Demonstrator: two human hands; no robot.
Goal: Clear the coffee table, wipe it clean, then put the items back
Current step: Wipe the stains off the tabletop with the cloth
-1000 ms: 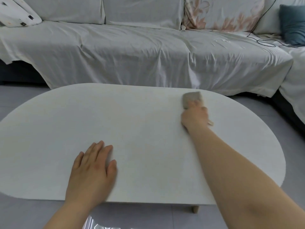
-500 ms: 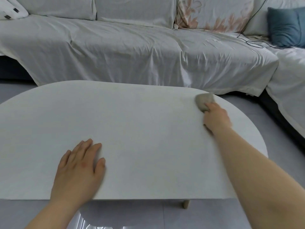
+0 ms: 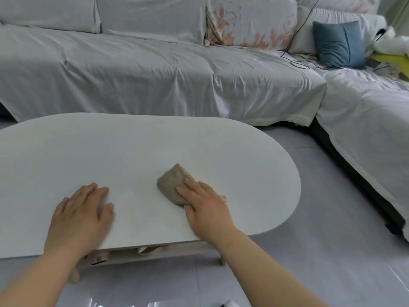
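Observation:
The white oval coffee table (image 3: 137,151) fills the lower left of the head view, its top bare apart from my hands and a cloth. A folded grey-brown cloth (image 3: 171,185) lies on the top near the front edge, right of centre. My right hand (image 3: 205,209) presses flat on the cloth's near side, fingers over it. My left hand (image 3: 81,216) rests palm down on the table top at the front edge, fingers spread, holding nothing.
A sofa (image 3: 155,74) under a pale cover runs behind the table and bends round on the right. On it are a blue cushion (image 3: 338,44) and a black cable (image 3: 298,63). Some items (image 3: 99,258) sit on a shelf under the table. Grey tiled floor (image 3: 321,251) surrounds it.
My right hand has pulled the cloth from the table's far right edge back toward the front, near the middle. My left hand stayed flat on the top. The view shifted right.

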